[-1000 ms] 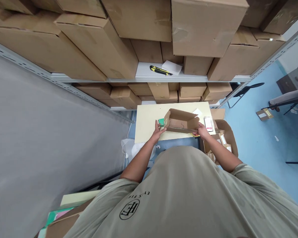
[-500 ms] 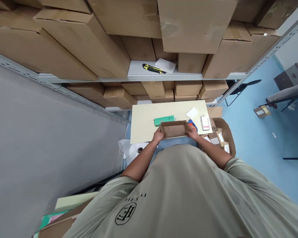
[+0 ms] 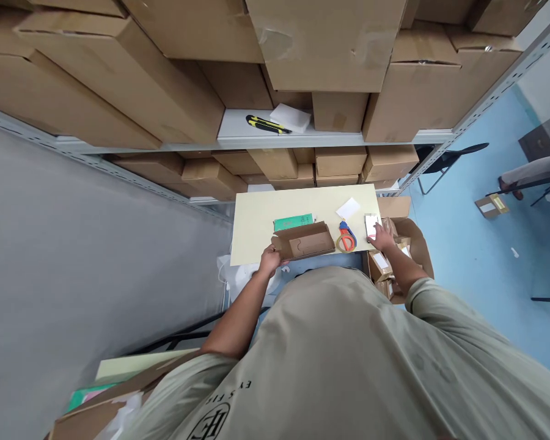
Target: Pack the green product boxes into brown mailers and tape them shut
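Observation:
My left hand (image 3: 269,261) is closed on the left end of an open brown cardboard box (image 3: 309,243), held tilted at the table's front edge. At the right end of the table my right hand (image 3: 383,238) reaches over a small white rectangular item with printing (image 3: 371,225); its fingers are apart and touch the near side of it. Behind the cardboard box lies a flat green box (image 3: 293,222). A blue and orange tape dispenser (image 3: 346,237) with a roll of tape rests between the cardboard box and my right hand. Past it lies a white sheet (image 3: 348,208).
The pale table (image 3: 252,223) stands before a metal shelf (image 3: 302,141) stacked with cardboard boxes. A yellow and black box cutter (image 3: 266,124) lies on the shelf. Right of the table, a large carton (image 3: 421,260) holds small packages. Part of another person's leg (image 3: 534,171) shows at far right.
My right hand has let go of the cardboard box and moved right to the white item. The box has shifted left and tilted in my left hand, baring the tape dispenser.

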A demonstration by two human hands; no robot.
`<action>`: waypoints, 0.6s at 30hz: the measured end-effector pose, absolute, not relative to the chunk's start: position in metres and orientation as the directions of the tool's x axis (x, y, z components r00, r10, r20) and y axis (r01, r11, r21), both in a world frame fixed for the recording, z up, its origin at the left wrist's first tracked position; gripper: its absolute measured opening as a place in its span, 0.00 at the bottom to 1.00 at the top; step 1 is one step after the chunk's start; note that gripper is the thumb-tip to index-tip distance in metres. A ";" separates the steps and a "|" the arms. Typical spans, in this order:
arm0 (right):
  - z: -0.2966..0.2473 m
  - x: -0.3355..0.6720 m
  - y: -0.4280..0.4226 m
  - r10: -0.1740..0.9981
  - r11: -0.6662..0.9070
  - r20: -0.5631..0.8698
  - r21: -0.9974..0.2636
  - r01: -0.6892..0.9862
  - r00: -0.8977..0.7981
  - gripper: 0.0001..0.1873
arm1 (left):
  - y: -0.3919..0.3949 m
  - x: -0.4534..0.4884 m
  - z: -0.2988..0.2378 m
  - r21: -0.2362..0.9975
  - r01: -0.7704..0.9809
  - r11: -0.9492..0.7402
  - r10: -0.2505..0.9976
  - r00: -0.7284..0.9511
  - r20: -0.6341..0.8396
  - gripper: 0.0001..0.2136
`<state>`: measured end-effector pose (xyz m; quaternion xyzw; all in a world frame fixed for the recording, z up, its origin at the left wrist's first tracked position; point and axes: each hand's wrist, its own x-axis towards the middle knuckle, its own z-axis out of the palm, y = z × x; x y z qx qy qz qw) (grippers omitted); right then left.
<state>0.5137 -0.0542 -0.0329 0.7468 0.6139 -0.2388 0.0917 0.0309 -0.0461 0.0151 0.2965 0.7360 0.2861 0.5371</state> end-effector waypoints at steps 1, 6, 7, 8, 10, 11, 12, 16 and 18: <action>-0.037 0.519 -0.050 0.869 -0.200 -0.485 -0.157 0.967 0.100 0.40 | -0.050 0.031 0.017 0.730 0.098 0.677 0.727 -0.248 -0.641 0.12; -0.052 0.529 -0.030 0.848 -0.148 -0.528 -0.163 0.975 0.041 0.29 | -0.071 0.036 0.028 0.708 -0.007 0.706 0.683 -0.257 -0.684 0.14; -0.053 0.530 -0.027 0.848 -0.146 -0.529 -0.166 0.975 0.037 0.28 | -0.074 0.038 0.031 0.709 -0.023 0.705 0.679 -0.268 -0.684 0.14; -0.053 0.532 -0.026 0.850 -0.145 -0.526 -0.172 0.974 0.034 0.27 | -0.078 0.040 0.034 0.711 -0.042 0.702 0.674 -0.284 -0.682 0.14; -0.052 0.531 -0.022 0.875 -0.156 -0.482 -0.203 0.967 0.040 0.24 | -0.085 0.046 0.039 0.718 -0.083 0.691 0.664 -0.319 -0.676 0.13; -0.049 0.527 -0.020 0.900 -0.171 -0.433 -0.240 0.956 0.052 0.23 | -0.088 0.048 0.042 0.723 -0.102 0.683 0.662 -0.332 -0.672 0.13; -0.046 0.519 -0.018 0.928 -0.186 -0.367 -0.301 0.935 0.066 0.23 | -0.091 0.050 0.044 0.730 -0.118 0.674 0.662 -0.342 -0.667 0.13; -0.015 0.453 0.000 0.986 -0.145 -0.163 -0.723 0.676 0.037 0.26 | -0.101 0.051 0.054 0.772 -0.163 0.615 0.685 -0.376 -0.625 0.14; 0.009 0.405 0.008 0.973 -0.134 -0.209 -0.864 0.485 -0.102 0.30 | -0.105 0.048 0.059 0.795 -0.173 0.582 0.694 -0.404 -0.596 0.14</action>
